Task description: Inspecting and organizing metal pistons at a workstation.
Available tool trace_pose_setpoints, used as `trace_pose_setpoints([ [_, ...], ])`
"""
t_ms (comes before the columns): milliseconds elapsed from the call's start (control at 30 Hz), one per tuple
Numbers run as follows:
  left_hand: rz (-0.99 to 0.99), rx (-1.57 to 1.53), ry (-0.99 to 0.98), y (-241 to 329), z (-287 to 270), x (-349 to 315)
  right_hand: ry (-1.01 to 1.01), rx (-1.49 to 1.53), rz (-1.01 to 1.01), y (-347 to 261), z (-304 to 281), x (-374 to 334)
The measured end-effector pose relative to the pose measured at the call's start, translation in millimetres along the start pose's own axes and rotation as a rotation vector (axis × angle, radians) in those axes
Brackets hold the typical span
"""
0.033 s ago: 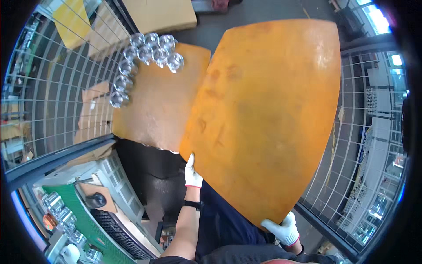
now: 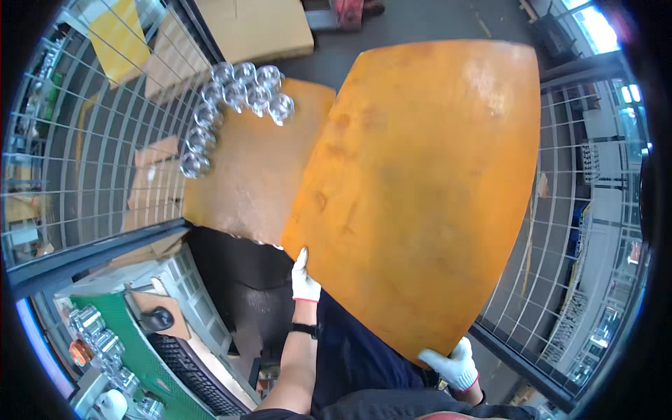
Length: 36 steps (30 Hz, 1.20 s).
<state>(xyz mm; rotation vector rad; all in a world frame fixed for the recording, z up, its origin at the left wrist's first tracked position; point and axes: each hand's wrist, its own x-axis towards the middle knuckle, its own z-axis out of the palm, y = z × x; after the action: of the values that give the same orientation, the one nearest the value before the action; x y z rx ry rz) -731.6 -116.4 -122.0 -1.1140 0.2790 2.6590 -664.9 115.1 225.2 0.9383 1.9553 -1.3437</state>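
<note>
orange sheet (image 2: 434, 196) sat right of the brown board (image 2: 248, 175), its left edge running along the board's right side; couldn't tell if they touched. left hand (image 2: 306, 283), gloved, gripped the sheet's edge just off the board's near right corner, thumb up on the face, other fingers mostly hidden. right hand (image 2: 455, 367), gloved, had the sheet's near corner, farther right of the board and closer to the body, thumb across the face; underside of that grip not visible.

risks: both grips were at the near end, and no support showed under the far end, off the board's right side. leverage could have tipped it down or twisted it out of the gloves. smooth face, fabric gloves: slip possible.

shiny round parts (image 2: 236, 93) stood along the board's far and left edges. a leftward swing could have raked off the rightmost one; snagging the board's edge could have tilted it and rolled several. dark rail (image 2: 518, 361), well right of the board, ran near the right hand: wide turn, jammed knuckles.
</note>
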Motion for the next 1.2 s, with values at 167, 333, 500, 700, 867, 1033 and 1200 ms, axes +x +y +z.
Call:
trace_pose_setpoints([
  [167, 0.222, 0.218, -0.102, 66, 91, -84, -0.020, 0.350, -0.105, 21, -25, -59],
  [333, 0.417, 0.333, -0.297, 106, 187, -188, -0.109, 0.541, -0.188, 35, -38, -92],
  [500, 0.611, 0.372, -0.495, 122, 234, -259, -0.214, 0.574, -0.403, 49, -45, -90],
  [700, 0.646, 0.406, -0.630, 132, 254, -333, -0.242, 1.064, -0.442, 9, -26, -30],
  [867, 0.874, 0.419, -0.567, 97, 258, -404, -0.158, 1.241, -0.459, -38, 3, 52],
  [1033, 1.206, 0.476, -0.487, 75, 222, -459, -0.215, 1.131, -0.553, -92, 54, 70],
  [1200, 1.344, -0.103, -0.181, 38, 150, -529, -0.452, 0.985, -0.842, -154, 74, 71],
])
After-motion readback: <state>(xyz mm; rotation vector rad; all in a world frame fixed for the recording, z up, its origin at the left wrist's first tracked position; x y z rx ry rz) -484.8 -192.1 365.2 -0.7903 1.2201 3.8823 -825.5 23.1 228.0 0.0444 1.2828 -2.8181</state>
